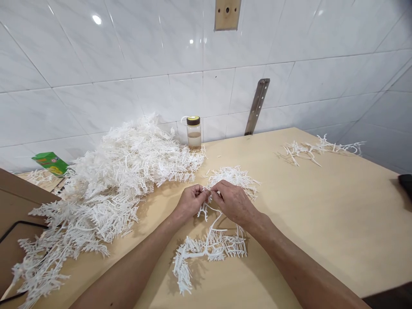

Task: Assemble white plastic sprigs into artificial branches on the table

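Working at a white spray (197, 255) low in the center of the frame, with seemingly far more left than done.

A large heap (128, 159) of similar sprays covers the left of the worktop (337, 206) and looks like the bulk remaining; a small pile of white bits (231, 176) lies at the center, beyond the hands, and a few barer stems (312, 149) at upper right are perhaps the part done (a guess from their sparse look). The left hand (193, 199) has its fingers closed in a pinch on the spray's thin upper end; just beside it, the right hand (233, 202) pinches there too, thumb and forefinger nearly together, the exact contact partly hidden.
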{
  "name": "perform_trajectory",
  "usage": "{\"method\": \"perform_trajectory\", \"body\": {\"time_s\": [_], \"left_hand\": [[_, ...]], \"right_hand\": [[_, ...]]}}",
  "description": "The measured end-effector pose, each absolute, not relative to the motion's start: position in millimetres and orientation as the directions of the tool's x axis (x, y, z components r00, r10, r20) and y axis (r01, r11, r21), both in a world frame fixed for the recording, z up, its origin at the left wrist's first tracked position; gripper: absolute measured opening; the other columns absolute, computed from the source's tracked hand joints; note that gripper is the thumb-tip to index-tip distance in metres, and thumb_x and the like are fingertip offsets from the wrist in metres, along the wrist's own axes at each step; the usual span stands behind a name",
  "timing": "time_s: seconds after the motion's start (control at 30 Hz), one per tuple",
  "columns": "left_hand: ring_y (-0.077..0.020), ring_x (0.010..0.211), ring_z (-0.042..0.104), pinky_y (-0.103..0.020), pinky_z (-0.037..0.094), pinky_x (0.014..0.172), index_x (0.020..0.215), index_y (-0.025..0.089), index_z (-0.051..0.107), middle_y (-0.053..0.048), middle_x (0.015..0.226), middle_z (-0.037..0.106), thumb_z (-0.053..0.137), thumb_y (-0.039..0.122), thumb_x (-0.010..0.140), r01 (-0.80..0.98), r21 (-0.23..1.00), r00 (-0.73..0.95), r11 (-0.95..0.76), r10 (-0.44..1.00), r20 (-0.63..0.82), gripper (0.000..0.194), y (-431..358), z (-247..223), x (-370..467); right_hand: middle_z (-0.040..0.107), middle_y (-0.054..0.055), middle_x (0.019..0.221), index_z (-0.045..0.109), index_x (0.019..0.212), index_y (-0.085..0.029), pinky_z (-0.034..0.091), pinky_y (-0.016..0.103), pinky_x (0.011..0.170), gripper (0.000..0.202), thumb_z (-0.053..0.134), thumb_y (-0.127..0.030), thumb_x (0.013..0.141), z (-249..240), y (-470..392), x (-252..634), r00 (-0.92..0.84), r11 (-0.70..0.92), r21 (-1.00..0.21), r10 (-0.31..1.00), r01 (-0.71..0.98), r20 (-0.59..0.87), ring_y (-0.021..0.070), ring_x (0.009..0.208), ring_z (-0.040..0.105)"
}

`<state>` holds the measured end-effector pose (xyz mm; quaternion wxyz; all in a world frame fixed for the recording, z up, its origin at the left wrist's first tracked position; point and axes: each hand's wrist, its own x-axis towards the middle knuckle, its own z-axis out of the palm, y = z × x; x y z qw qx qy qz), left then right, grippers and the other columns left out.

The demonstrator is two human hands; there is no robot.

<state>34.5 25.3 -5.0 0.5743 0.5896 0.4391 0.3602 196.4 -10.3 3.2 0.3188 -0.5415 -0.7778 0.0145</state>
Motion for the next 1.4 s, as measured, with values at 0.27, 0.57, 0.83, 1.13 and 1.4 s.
{"method": "perform_trajectory", "body": {"time_s": [0.27,0.57,0.83,1.13,1.4], "left_hand": [[-0.0097,0.053,0.044,-0.021,0.033,0.049,0.066,0.016,0.055,0.001,0.058,0.052,0.063,0.040,0.078,0.165,0.984,0.396,-0.062,0.918,-0.008,0.028,26,-6,36],[-0.0087,0.050,0.041,-0.022,0.030,0.048,0.065,0.016,0.055,0.002,0.057,0.050,0.064,0.048,0.078,0.144,0.988,0.458,-0.055,0.889,-0.017,0.036,18,-2,33],[-0.0060,0.042,0.037,-0.020,0.027,0.042,0.070,0.014,0.059,0.004,0.052,0.048,0.070,0.056,0.071,0.053,0.994,0.440,0.093,0.891,-0.107,0.043,23,-1,30],[-0.0051,0.040,0.039,-0.019,0.028,0.040,0.069,0.014,0.059,0.002,0.055,0.054,0.076,0.051,0.066,-0.029,0.982,0.405,0.186,0.900,-0.158,0.041,23,5,29],[-0.0062,0.041,0.043,-0.020,0.031,0.041,0.070,0.014,0.059,0.002,0.055,0.056,0.077,0.049,0.066,-0.047,0.982,0.366,0.184,0.918,-0.155,0.039,23,5,30]], "right_hand": [[0.064,0.001,0.070,0.057,0.073,-0.019,0.035,0.026,0.060,0.010,0.054,-0.016,0.082,-3,-7,183,0.017,0.199,-0.520,0.925,0.831,0.380,0.0136,0.062,0.054],[0.063,0.007,0.071,0.055,0.072,-0.018,0.031,0.029,0.057,0.019,0.044,-0.011,0.086,-5,1,205,0.065,0.120,-0.349,0.879,0.929,0.473,0.0159,0.058,0.051],[0.066,0.001,0.074,0.056,0.076,-0.020,0.037,0.029,0.065,0.010,0.051,-0.021,0.085,-6,4,222,0.186,0.145,-0.537,0.837,0.831,0.515,0.0147,0.057,0.053],[0.067,0.002,0.073,0.060,0.076,-0.020,0.038,0.028,0.064,0.015,0.049,-0.024,0.086,-6,3,221,0.151,0.185,-0.547,0.846,0.816,0.512,0.0145,0.055,0.054],[0.068,0.003,0.076,0.064,0.081,-0.020,0.043,0.027,0.060,0.018,0.050,-0.029,0.090,7,-8,207,0.071,0.316,-0.594,0.841,0.739,0.536,0.0139,0.058,0.056]]}}
